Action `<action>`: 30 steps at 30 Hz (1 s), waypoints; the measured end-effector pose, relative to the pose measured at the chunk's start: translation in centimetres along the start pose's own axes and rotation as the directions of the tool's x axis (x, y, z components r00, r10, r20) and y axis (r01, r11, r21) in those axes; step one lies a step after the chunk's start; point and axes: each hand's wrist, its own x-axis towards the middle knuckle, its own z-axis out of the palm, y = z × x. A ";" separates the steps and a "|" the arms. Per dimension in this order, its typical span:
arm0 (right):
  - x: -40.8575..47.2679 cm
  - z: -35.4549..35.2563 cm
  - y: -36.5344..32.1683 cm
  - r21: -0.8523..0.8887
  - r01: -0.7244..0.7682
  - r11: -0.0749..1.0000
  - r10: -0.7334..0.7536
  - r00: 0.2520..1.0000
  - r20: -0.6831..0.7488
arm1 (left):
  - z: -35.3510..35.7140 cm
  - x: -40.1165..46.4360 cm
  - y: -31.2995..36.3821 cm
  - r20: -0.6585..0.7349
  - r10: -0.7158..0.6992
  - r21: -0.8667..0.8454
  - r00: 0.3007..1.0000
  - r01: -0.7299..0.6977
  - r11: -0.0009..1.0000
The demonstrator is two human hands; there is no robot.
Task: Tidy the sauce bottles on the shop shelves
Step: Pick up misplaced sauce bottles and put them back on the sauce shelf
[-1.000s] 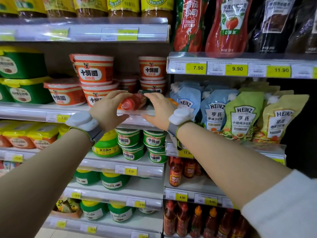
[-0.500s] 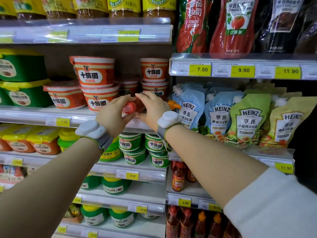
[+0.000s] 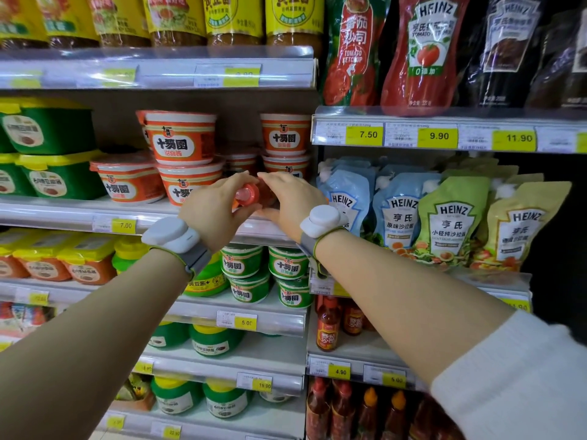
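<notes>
A small red-capped sauce bottle [image 3: 248, 194] lies on its side at the front of the shelf [image 3: 79, 214] that holds the orange tubs, cap towards me. My left hand [image 3: 216, 211] grips it from the left near the cap. My right hand [image 3: 290, 201] wraps its body from the right, hiding most of the bottle. Both wrists carry white bands. More small sauce bottles [image 3: 327, 325] stand upright on a lower shelf at the right, and another row [image 3: 368, 411] stands below them.
Orange tubs [image 3: 181, 141] are stacked just behind my hands. Green tubs [image 3: 241, 265] sit on the shelf below. Heinz pouches [image 3: 451, 223] lean in a row to the right, ketchup pouches [image 3: 425, 52] hang above them. Price strips edge every shelf.
The view has moved closer to the shelf. Both hands have closed in around the lying bottle, and its cap now points towards me instead of to the left.
</notes>
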 end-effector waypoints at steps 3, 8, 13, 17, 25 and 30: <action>-0.5 -0.9 -0.2 -0.016 0.005 1.000 -0.006 1.000 -0.018 | -0.8 -0.1 0.8 -0.015 0.010 0.004 1.000 -0.010 1.000; -1.2 -3.1 -0.3 -0.010 -0.002 1.000 0.002 1.000 -0.029 | -2.3 0.1 2.3 -0.045 0.030 -0.020 0.999 -0.031 0.999; -2.3 -6.0 -0.6 -0.014 -0.003 1.000 0.003 0.999 -0.046 | -4.0 0.4 4.4 -0.051 0.049 -0.055 0.997 -0.052 0.997; -3.9 -7.8 -0.6 0.084 -0.032 0.996 0.039 0.996 -0.083 | -5.3 0.6 6.2 -0.038 0.052 -0.133 0.998 -0.057 0.990; -7.4 -9.7 0.3 0.204 -0.069 0.976 0.084 0.994 -0.068 | -5.7 0.4 8.9 0.010 0.089 -0.215 0.996 -0.085 0.973; -9.9 -9.3 1.2 0.238 -0.158 0.958 0.154 0.987 0.032 | -4.3 -0.1 9.9 0.062 0.093 -0.288 0.994 -0.072 0.955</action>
